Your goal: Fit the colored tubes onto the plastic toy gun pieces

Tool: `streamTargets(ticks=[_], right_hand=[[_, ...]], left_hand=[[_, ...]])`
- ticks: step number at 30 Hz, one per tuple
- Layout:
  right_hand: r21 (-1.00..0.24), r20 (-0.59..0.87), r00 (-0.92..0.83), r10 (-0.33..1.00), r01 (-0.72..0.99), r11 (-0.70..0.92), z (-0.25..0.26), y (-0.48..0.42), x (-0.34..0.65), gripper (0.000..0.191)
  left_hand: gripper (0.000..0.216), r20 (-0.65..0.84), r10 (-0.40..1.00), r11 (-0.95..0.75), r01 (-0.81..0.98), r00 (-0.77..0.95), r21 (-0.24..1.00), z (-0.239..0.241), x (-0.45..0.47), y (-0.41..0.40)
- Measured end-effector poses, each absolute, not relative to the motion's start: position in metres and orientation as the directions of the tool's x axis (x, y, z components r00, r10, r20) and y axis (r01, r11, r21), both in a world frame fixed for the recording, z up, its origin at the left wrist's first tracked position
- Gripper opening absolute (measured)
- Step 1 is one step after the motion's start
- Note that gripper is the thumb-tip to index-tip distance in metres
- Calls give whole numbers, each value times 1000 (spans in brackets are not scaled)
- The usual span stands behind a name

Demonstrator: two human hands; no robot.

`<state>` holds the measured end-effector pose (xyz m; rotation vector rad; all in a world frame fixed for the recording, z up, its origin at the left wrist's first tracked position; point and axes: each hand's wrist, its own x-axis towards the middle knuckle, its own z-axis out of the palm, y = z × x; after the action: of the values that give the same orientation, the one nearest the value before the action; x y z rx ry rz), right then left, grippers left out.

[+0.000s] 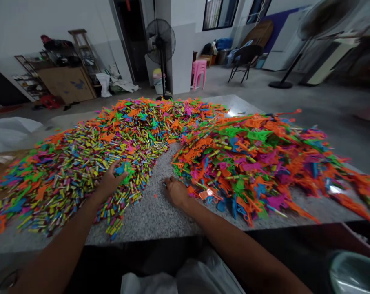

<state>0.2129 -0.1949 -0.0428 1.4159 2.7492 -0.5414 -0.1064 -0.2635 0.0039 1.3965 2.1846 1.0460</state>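
Observation:
My left hand (109, 182) rests on the near edge of a wide heap of small colourful tube pieces (80, 159), its fingers curled over a few of them. My right hand (176, 191) lies on the bare speckled tabletop (154, 212), fingers bent down against the surface beside a pile of larger flat plastic parts (258, 163) in orange, green, blue and pink. What, if anything, is under the right fingers is hidden.
Two standing fans (160, 45) (297, 53) are on the floor beyond the table, with a pink stool (198, 72), a black chair (246, 59) and cluttered shelves (59, 69). A white bag (178, 279) lies at my lap and a teal bowl (354, 271) sits at the lower right.

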Motion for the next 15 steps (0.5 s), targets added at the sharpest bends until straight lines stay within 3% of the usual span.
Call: streamTargets(ticks=[4,9,12,15], right_hand=[[-283,-156,-584,796,799,531,-41,-205,214,35],[-281,-145,-594,791,792,543,-39,-211,214,34],[-285,-132,-579,804,799,529,-35,-217,218,32],[-313,-110,-541,834,815,488,-29,-224,223,31]], left_hand=[[70,247,901,187,833,-356,521,-15,-100,-275],[60,360,872,216,921,-331,323,-17,-93,-283],[54,422,833,263,927,-358,268,-14,-84,-289],[53,451,802,280,913,-392,297,-13,-80,-294]])
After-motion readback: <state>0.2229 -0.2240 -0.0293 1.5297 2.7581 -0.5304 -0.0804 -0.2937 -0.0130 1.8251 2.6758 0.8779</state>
